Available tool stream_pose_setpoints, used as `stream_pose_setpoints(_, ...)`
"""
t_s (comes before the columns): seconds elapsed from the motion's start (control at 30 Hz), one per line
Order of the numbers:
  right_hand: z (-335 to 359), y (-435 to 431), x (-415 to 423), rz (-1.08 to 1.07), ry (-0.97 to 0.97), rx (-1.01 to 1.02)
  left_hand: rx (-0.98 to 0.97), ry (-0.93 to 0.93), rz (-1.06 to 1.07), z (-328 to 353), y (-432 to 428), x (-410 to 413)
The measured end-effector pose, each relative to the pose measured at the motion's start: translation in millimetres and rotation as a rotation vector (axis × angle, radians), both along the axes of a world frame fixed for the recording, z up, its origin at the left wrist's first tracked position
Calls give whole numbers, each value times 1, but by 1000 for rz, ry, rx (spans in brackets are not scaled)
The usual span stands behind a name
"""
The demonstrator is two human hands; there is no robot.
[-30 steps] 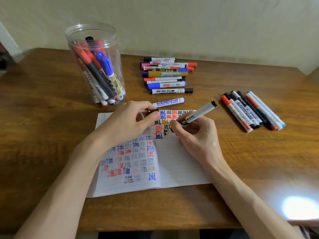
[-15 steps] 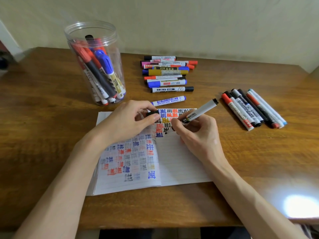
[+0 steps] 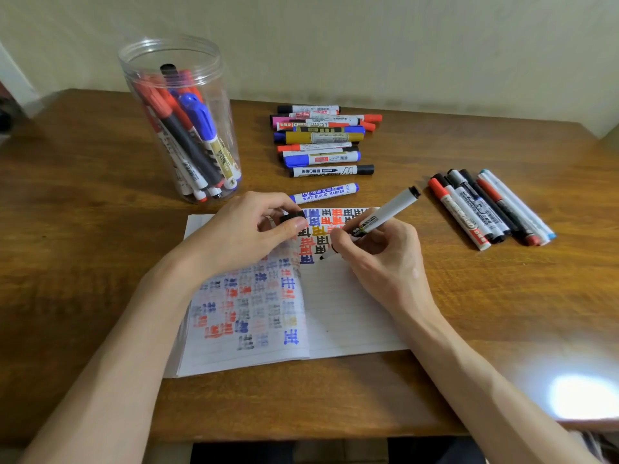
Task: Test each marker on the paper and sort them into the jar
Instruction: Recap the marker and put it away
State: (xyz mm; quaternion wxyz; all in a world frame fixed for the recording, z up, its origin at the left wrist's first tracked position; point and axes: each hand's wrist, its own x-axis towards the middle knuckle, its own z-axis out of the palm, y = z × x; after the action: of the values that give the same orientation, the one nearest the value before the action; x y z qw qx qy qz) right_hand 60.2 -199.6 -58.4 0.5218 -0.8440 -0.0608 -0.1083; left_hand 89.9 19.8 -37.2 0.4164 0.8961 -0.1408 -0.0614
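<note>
An open lined notebook (image 3: pixel 348 313) lies on the wooden table, its pages covered with red, blue, black and yellow test marks. My right hand (image 3: pixel 378 259) grips a white-barrelled black marker (image 3: pixel 385 212) with its tip on the right page. My left hand (image 3: pixel 241 232) rests on the left page and pinches the marker's black cap (image 3: pixel 293 216). A clear plastic jar (image 3: pixel 182 118) with several markers inside stands at the back left.
A pile of several markers (image 3: pixel 321 139) lies behind the notebook, with one blue whiteboard marker (image 3: pixel 323 193) just in front of it. Another row of several markers (image 3: pixel 489 205) lies to the right. A bright light reflection shows on the table's right front corner.
The marker tip in my right hand has shifted slightly on the page near the black marks. My left hand stays in place with the cap.
</note>
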Motion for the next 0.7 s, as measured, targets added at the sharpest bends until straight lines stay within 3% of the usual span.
stream_pose_setpoints(0.4, -2, 1, 0, -30, -13, -40, 7, 3, 0, 2, 0, 0)
stream_pose_setpoints(0.7, 1, 0, -1, -1, 34, 46, 10, 7, 4, 2, 1, -1)
